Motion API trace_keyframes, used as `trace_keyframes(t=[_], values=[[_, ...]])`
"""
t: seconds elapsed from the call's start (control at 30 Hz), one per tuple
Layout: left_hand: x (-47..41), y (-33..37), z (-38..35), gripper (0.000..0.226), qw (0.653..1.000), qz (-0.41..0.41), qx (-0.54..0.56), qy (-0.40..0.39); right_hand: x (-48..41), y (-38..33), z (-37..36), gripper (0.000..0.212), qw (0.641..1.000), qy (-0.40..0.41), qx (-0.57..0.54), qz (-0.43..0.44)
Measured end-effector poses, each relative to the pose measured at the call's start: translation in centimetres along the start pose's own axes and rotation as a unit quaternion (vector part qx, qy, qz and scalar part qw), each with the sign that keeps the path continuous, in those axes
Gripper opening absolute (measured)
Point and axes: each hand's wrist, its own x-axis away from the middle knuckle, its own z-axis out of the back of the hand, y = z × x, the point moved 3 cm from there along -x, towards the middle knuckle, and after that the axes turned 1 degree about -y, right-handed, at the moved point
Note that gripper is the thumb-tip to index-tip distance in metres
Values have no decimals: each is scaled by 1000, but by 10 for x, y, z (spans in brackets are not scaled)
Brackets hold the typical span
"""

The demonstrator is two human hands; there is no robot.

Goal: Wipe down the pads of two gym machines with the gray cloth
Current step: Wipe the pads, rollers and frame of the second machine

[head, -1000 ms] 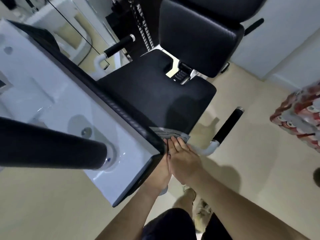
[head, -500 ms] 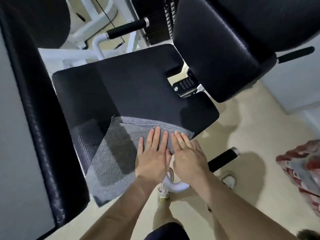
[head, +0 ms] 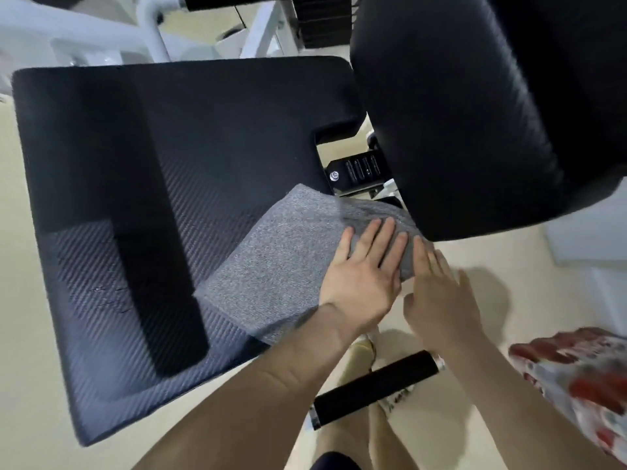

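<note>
In the head view, the gray cloth (head: 281,262) lies spread on the near right part of the black seat pad (head: 190,171), its far corner reaching toward the notch by the metal adjustment bracket (head: 359,171) and its right end tucked under the overhang of the big black back pad (head: 475,113). The left hand (head: 364,276) lies flat on the cloth, fingers straight and together, pressing down and gripping nothing. The right hand (head: 441,300) is just beside it at the cloth's right edge, also flat-fingered and holding nothing; motion blur hides whether its tips touch the fabric. Both hands sit close to the seat's right border, above a black handle grip (head: 376,385) that sticks out lower down. The step in hand looks like wiping the seat, with most of its textured surface to the left not yet under the cloth. To do it well, press through both palms so the cloth drags flat instead of bunching, sweep in overlapping passes toward the far left corner, and work the weave's grooves along their diagonal. The scuffed patch near the left front merits extra pressure. Mind the cloth snagging on the bracket at the notch, and slipping off the right edge.
</note>
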Motion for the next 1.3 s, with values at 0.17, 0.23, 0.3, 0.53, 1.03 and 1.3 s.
trace_keyframes(t=[0.17,0.23,0.3,0.53,1.03,1.3], values=[[-20,6,-3,56,999,-24,30,16,-19,16,11,67,998,55,1,-37],[-17,3,3,50,996,-42,64,46,-9,4,19,60,990,136,-37,1],[-6,-5,11,41,991,-39,87,98,4,-13,24,53,978,179,-104,26],[66,-60,27,36,963,181,58,191,-1,-73,24,47,938,172,-131,272],[40,-76,24,56,939,334,39,65,-67,-129,18,57,958,123,-14,259],[-3,-132,51,56,946,314,12,76,-114,-167,47,58,958,146,-64,241]])
